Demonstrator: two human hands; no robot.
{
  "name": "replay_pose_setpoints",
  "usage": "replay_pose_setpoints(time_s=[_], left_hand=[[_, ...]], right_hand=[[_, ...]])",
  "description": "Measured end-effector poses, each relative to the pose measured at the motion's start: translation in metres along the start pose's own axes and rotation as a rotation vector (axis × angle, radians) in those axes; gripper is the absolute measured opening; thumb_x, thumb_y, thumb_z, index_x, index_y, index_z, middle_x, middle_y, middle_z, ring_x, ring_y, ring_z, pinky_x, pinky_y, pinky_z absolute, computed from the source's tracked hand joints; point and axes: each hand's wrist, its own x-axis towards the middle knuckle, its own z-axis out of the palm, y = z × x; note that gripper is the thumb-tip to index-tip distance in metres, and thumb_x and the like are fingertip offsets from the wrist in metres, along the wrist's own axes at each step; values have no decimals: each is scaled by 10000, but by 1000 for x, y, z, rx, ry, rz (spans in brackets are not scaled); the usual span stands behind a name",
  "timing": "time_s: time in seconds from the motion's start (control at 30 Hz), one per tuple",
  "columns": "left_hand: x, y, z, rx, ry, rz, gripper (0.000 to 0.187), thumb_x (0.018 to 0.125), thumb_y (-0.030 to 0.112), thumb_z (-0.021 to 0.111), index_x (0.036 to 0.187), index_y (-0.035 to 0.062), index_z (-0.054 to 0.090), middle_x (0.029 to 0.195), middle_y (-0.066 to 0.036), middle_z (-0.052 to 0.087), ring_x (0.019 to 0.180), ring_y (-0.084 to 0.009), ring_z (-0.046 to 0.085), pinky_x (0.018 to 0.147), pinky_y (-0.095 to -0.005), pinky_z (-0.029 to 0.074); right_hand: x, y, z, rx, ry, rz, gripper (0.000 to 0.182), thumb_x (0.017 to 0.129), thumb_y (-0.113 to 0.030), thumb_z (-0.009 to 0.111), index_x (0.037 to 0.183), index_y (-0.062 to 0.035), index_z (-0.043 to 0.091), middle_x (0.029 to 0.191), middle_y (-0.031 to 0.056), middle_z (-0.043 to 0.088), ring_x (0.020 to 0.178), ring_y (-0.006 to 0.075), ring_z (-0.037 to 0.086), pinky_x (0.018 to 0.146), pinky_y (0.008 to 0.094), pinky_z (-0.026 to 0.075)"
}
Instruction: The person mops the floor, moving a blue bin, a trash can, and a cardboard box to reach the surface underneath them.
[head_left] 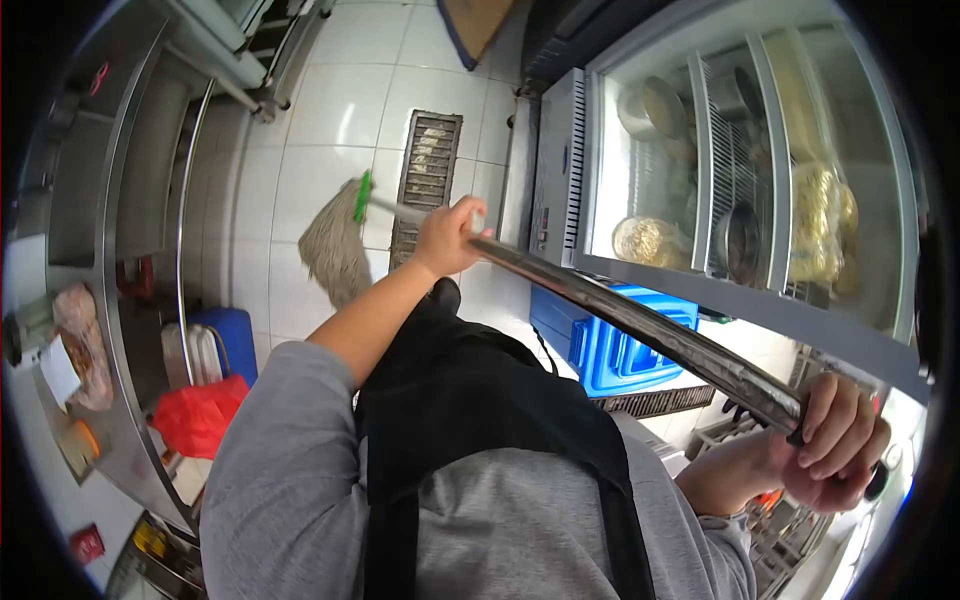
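This looks like a commercial kitchen, the back room of a food business: a glass-doored upright fridge (745, 160) holds metal pots and bagged food on wire racks, and a slotted drain grate (430, 165) is set into the white tiled floor (340, 105). Along the opposite side runs a stainless-steel surface (130, 200) with shelving, a red plastic bag (200, 416) near its lower edge and a bag of food (84, 345) by its outer edge. The person wears a dark apron (480, 400) over a grey shirt.
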Motion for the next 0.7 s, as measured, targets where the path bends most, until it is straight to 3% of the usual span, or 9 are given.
replay_pose_setpoints(time_s=[0.13,0.2,0.33,0.43,0.5,0.57,0.63,0.67,0.7], left_hand=[[66,20,46,-157,-153,57,396,740,128,772,1018,86,492,659,-25,444,556,-162,480,549,-301,401],[87,27,71,-252,-188,73,419,729,119,784,1023,76,488,712,-24,466,588,-142,501,571,-292,424],[109,38,92,-360,-359,116,437,713,102,793,1030,78,493,843,-31,505,701,-133,557,656,-270,475],[117,33,86,-433,-527,158,398,698,85,779,1002,86,523,883,-43,529,775,-157,581,705,-271,485],[118,13,73,-273,-749,217,363,689,107,772,973,81,547,910,-45,549,814,-186,591,747,-305,486],[111,-20,68,-240,-738,202,292,686,146,769,876,72,560,872,-62,571,806,-224,589,762,-332,478],[106,-42,58,-100,-872,81,252,705,159,758,800,64,545,775,-79,578,771,-254,579,729,-351,469],[100,-41,55,-208,-766,296,253,720,161,748,708,63,516,658,-105,538,697,-297,550,658,-370,444],[97,-32,49,-210,-786,309,253,720,161,748,708,63,516,658,-105,538,697,-297,550,658,-370,444]], right_hand=[[-20,-27,5,-134,36,-18,285,826,-193,608,637,-185,395,489,-57,456,442,64,428,577,243,321],[-24,-31,16,-397,217,-137,289,868,-269,587,671,-184,394,519,-52,430,490,81,413,631,274,302],[-22,-44,29,-503,320,-140,333,890,-341,592,682,-180,389,553,-48,409,555,91,392,678,302,282],[-10,-67,48,-468,363,-84,325,889,-318,597,688,-171,389,556,-47,397,569,94,387,681,297,277],[-26,-133,51,-549,542,-132,313,794,-246,666,633,-166,410,564,-22,422,583,128,417,677,300,299],[-16,-177,73,-566,579,-122,280,751,-216,687,613,-142,455,575,8,476,590,161,467,671,318,340],[24,-179,122,-747,533,-402,442,977,-378,513,628,-114,451,567,-38,427,399,52,349,412,191,324],[25,-190,133,-457,419,-392,364,942,-271,576,640,-105,457,581,-9,441,490,94,438,558,260,426],[25,-213,159,-615,539,-234,355,893,-259,625,630,-138,422,543,-82,426,529,80,482,512,209,377]])
